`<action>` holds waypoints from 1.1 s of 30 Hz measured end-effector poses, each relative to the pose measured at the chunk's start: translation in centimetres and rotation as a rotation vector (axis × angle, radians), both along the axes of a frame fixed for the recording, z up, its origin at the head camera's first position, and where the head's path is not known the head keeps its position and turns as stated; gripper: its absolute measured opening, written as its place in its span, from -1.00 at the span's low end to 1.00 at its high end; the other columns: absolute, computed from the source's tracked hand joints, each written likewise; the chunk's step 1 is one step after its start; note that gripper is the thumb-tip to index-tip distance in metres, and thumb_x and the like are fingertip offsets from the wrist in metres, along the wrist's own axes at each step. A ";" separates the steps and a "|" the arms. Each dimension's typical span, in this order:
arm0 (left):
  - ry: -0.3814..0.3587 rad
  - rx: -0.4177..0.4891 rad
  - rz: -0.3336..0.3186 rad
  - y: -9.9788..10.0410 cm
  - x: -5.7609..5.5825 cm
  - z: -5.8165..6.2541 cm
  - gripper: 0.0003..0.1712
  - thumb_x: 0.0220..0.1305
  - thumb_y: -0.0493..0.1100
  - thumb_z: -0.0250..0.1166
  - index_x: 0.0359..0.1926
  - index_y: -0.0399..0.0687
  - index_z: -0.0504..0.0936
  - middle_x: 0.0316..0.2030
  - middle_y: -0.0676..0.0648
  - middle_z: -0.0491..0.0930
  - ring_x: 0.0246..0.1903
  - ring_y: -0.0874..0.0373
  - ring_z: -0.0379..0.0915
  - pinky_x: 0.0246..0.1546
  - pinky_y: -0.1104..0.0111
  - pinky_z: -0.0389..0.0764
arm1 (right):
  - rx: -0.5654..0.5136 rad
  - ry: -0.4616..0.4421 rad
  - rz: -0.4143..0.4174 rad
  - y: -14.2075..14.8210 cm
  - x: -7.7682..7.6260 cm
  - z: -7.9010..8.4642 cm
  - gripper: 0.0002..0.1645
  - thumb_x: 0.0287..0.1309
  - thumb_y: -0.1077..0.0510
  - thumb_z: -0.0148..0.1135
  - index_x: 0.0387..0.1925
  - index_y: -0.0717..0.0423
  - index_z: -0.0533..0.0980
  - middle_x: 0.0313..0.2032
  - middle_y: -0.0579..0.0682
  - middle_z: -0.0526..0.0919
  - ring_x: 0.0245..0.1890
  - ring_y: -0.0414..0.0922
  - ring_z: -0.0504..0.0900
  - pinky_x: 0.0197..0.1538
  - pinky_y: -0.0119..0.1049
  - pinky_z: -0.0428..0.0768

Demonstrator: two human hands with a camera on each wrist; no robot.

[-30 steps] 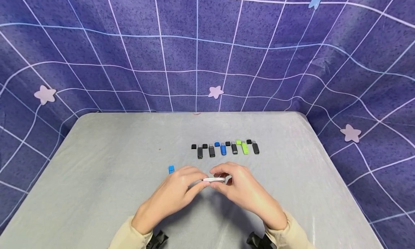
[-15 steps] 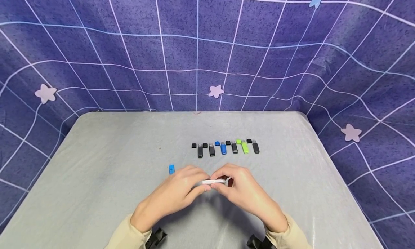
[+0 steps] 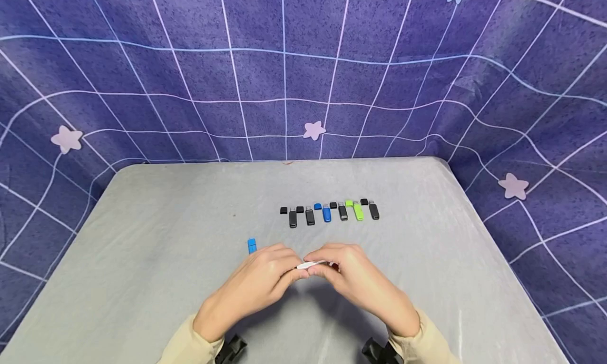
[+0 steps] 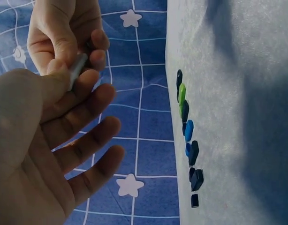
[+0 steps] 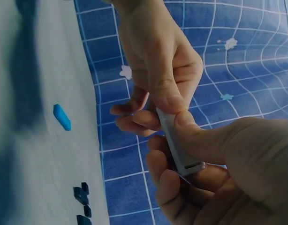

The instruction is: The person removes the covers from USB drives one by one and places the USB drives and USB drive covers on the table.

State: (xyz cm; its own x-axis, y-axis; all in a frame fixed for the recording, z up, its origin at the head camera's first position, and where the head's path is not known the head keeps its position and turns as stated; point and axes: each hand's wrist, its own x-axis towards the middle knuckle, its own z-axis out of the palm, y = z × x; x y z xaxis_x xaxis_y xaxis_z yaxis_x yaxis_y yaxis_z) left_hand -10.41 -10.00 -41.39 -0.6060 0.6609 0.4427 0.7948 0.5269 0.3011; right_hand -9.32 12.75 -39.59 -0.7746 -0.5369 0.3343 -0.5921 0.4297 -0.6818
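Note:
Both hands hold a slim white USB flash drive [image 3: 307,265] above the near middle of the table. My left hand [image 3: 258,279] pinches one end between thumb and index finger; its other fingers [image 4: 94,145] spread loosely in the left wrist view. My right hand [image 3: 360,282] grips the other end, its thumb lying along the flat side. In the right wrist view the drive [image 5: 177,143] shows a small slot at its right-hand end. The left hand's fingertips cover the opposite end. Just beyond the left hand lies a bright blue USB stick [image 3: 252,245], partly hidden by that hand.
Farther back, several uncapped USB sticks lie in a row: black ones [image 3: 292,219], a blue one [image 3: 326,214] and a green one [image 3: 358,212]. Each has its cap beside it, like the black cap [image 3: 283,210]. A purple gridded curtain [image 3: 284,79] borders the grey table [image 3: 166,222].
The white drive has tilted, its right end now higher and its edge thinner to the view. Both hands keep their grip with small finger shifts. The head view has shifted slightly.

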 end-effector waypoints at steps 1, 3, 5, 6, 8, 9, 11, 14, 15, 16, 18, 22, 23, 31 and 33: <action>-0.003 0.003 -0.003 0.0 0.0 0.0 -0.77 0.50 0.06 0.24 -0.32 0.17 0.69 -0.43 0.30 0.53 -0.31 0.38 0.47 -0.25 0.47 0.53 | 0.014 0.002 0.008 0.0 -0.1 0.1 -0.82 0.28 0.18 0.38 -0.10 0.06 0.75 -0.21 -0.12 0.80 -0.24 -0.31 0.68 -0.16 -0.44 0.67; -0.012 0.000 -0.009 0.0 0.1 -0.1 -0.77 0.52 0.06 0.22 -0.32 0.20 0.68 -0.41 0.32 0.53 -0.27 0.39 0.49 -0.23 0.47 0.53 | 0.045 0.002 0.012 0.1 -0.1 0.2 -0.83 0.29 0.15 0.36 -0.12 0.06 0.75 -0.21 -0.12 0.81 -0.24 -0.33 0.69 -0.14 -0.45 0.67; -0.025 -0.003 -0.015 0.1 0.1 -0.2 -0.76 0.53 0.06 0.19 -0.32 0.22 0.66 -0.41 0.33 0.52 -0.24 0.39 0.49 -0.20 0.46 0.52 | 0.081 0.015 0.010 0.0 -0.1 0.3 -0.84 0.30 0.12 0.35 -0.16 0.05 0.75 -0.25 -0.14 0.81 -0.30 -0.37 0.65 -0.17 -0.47 0.65; -0.029 -0.008 -0.015 0.1 0.2 -0.2 -0.76 0.54 0.06 0.18 -0.31 0.22 0.65 -0.42 0.33 0.50 -0.24 0.39 0.49 -0.20 0.46 0.52 | 0.096 0.030 0.011 0.0 -0.1 0.3 -0.86 0.31 0.12 0.35 -0.18 0.05 0.75 -0.28 -0.15 0.80 -0.34 -0.38 0.62 -0.20 -0.49 0.64; -0.034 -0.018 -0.015 0.2 0.2 -0.3 -0.74 0.55 0.07 0.16 -0.33 0.21 0.62 -0.44 0.33 0.46 -0.24 0.39 0.48 -0.19 0.45 0.51 | 0.124 0.069 0.005 -0.1 0.0 0.3 -0.88 0.31 0.12 0.35 -0.22 0.06 0.74 -0.33 -0.16 0.78 -0.39 -0.40 0.57 -0.22 -0.52 0.62; -0.035 -0.024 -0.012 0.2 0.2 -0.4 -0.73 0.56 0.07 0.15 -0.36 0.21 0.59 -0.46 0.33 0.43 -0.26 0.39 0.47 -0.20 0.45 0.50 | 0.137 0.085 0.002 -0.1 0.0 0.3 -0.88 0.31 0.13 0.35 -0.24 0.06 0.74 -0.35 -0.17 0.77 -0.41 -0.40 0.54 -0.23 -0.53 0.61; -0.035 -0.030 -0.009 0.3 0.1 -0.4 -0.70 0.56 0.08 0.15 -0.39 0.22 0.53 -0.48 0.32 0.37 -0.29 0.39 0.43 -0.22 0.44 0.48 | 0.159 0.111 0.005 -0.1 0.1 0.4 -0.90 0.32 0.14 0.35 -0.26 0.07 0.73 -0.37 -0.17 0.75 -0.42 -0.40 0.53 -0.23 -0.54 0.60; -0.037 -0.044 -0.012 0.4 0.2 -0.4 -0.64 0.56 0.10 0.14 -0.46 0.22 0.44 -0.51 0.31 0.29 -0.38 0.39 0.34 -0.30 0.46 0.42 | 0.177 0.123 0.020 -0.2 0.2 0.5 -0.91 0.32 0.15 0.35 -0.28 0.07 0.72 -0.39 -0.19 0.74 -0.41 -0.41 0.55 -0.23 -0.56 0.59; -0.038 -0.045 -0.017 0.4 0.2 -0.4 -0.64 0.56 0.10 0.14 -0.46 0.22 0.43 -0.51 0.31 0.28 -0.40 0.40 0.31 -0.31 0.47 0.41 | 0.180 0.122 0.026 -0.2 0.2 0.5 -0.91 0.32 0.15 0.34 -0.28 0.07 0.72 -0.39 -0.19 0.73 -0.40 -0.42 0.56 -0.23 -0.57 0.59; -0.036 -0.045 -0.023 0.4 0.2 -0.4 -0.64 0.56 0.09 0.14 -0.46 0.21 0.44 -0.51 0.31 0.28 -0.41 0.40 0.29 -0.32 0.47 0.40 | 0.181 0.121 0.032 -0.2 0.2 0.5 -0.91 0.32 0.16 0.34 -0.28 0.08 0.71 -0.39 -0.19 0.73 -0.40 -0.42 0.56 -0.24 -0.58 0.59; -0.029 -0.050 -0.036 0.4 0.2 -0.4 -0.64 0.57 0.07 0.14 -0.46 0.19 0.44 -0.52 0.29 0.27 -0.44 0.39 0.26 -0.33 0.47 0.39 | 0.179 0.114 0.041 -0.2 0.2 0.6 -0.90 0.33 0.16 0.34 -0.29 0.08 0.71 -0.39 -0.19 0.73 -0.40 -0.42 0.56 -0.24 -0.60 0.58; -0.002 -0.067 -0.047 0.4 0.2 -0.4 -0.68 0.57 0.05 0.13 -0.41 0.16 0.48 -0.50 0.26 0.31 -0.43 0.37 0.29 -0.31 0.43 0.44 | 0.168 0.103 0.046 -0.1 0.2 0.5 -0.90 0.34 0.16 0.33 -0.29 0.07 0.71 -0.40 -0.20 0.72 -0.41 -0.43 0.54 -0.25 -0.60 0.56; 0.002 -0.073 -0.048 0.4 0.2 -0.4 -0.68 0.58 0.05 0.12 -0.40 0.15 0.50 -0.49 0.25 0.34 -0.42 0.37 0.31 -0.30 0.41 0.45 | 0.165 0.102 0.050 -0.1 0.2 0.5 -0.90 0.35 0.16 0.33 -0.29 0.07 0.70 -0.40 -0.21 0.71 -0.41 -0.43 0.53 -0.25 -0.60 0.56; 0.018 -0.079 -0.054 0.5 0.2 -0.5 -0.70 0.59 0.05 0.10 -0.36 0.15 0.53 -0.47 0.25 0.38 -0.40 0.35 0.36 -0.28 0.40 0.48 | 0.223 0.103 0.068 -0.1 0.2 0.5 -0.79 0.39 0.22 0.28 -0.43 0.03 0.58 -0.54 -0.21 0.49 -0.51 -0.42 0.33 -0.38 -0.61 0.42; 0.019 -0.070 -0.058 0.5 0.2 -0.5 -0.70 0.58 0.06 0.11 -0.37 0.16 0.52 -0.48 0.26 0.36 -0.41 0.36 0.33 -0.30 0.42 0.47 | 0.231 0.091 0.070 0.0 0.2 0.5 -0.76 0.39 0.21 0.29 -0.46 0.01 0.55 -0.57 -0.24 0.42 -0.53 -0.43 0.30 -0.41 -0.61 0.39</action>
State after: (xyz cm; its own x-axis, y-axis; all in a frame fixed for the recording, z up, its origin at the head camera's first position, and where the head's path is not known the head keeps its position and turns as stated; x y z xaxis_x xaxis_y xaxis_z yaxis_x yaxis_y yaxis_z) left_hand -10.23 -9.46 -41.89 -0.5579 0.7243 0.4051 0.8296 0.4992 0.2499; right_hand -9.14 12.74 -39.06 -0.7055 -0.6580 0.2633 -0.6801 0.5239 -0.5129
